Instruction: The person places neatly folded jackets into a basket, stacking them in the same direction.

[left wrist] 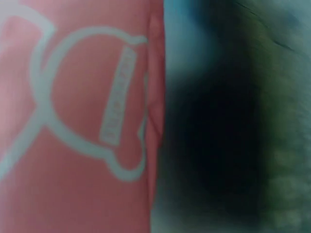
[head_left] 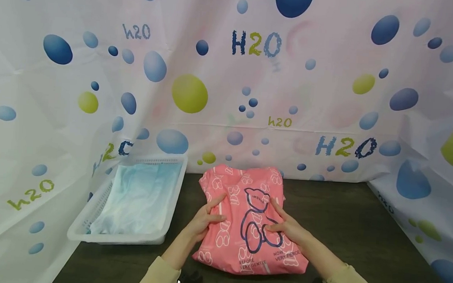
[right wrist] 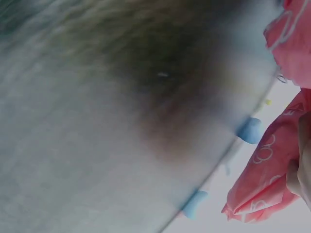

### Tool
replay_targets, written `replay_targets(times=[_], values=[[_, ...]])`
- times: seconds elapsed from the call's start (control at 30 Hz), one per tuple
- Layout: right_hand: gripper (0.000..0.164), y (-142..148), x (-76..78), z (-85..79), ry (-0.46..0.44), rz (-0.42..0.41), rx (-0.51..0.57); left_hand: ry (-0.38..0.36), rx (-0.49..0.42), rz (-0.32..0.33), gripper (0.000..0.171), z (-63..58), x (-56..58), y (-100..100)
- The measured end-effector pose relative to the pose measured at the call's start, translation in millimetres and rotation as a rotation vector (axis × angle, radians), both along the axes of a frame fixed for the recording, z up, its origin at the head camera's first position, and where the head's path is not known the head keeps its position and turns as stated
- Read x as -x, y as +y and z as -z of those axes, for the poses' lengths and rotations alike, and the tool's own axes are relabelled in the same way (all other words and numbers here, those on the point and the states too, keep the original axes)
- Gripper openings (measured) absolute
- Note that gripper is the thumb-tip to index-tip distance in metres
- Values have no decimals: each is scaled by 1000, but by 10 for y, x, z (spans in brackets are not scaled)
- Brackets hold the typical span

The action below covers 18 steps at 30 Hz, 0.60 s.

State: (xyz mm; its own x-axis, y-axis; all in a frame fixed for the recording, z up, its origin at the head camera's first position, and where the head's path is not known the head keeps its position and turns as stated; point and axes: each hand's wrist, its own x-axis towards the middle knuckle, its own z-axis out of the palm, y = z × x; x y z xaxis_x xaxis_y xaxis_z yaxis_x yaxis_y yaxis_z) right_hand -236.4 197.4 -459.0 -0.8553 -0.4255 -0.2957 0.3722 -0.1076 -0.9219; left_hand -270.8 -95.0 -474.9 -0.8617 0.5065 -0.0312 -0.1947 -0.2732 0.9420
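Now | two hands [head_left: 203, 221] [head_left: 292, 228] half-closed, gripping one pink bag [head_left: 240, 242] | one white basket [head_left: 127, 239] | pale-blue contents [head_left: 141, 197], count unclear

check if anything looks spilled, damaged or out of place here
Nothing stands out: no spill or damage shows. The pink bag, held by the left hand and right hand, is merely creased; the light blue item lies in the white basket; the patterned sheet behind has ordinary-looking wrinkles.

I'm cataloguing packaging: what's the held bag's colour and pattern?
The bag is pink with white and navy bear outlines, clearest in the head view.
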Motion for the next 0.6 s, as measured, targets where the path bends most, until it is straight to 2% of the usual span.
replay_targets(times=[0.3,0.6], values=[[93,4,-108,-282,21,-12,19,59,-22,61,75,-320,-68,-50],[92,-10,-150,-480,42,-8,28,115,-41,88,75,-528,-104,-91]])
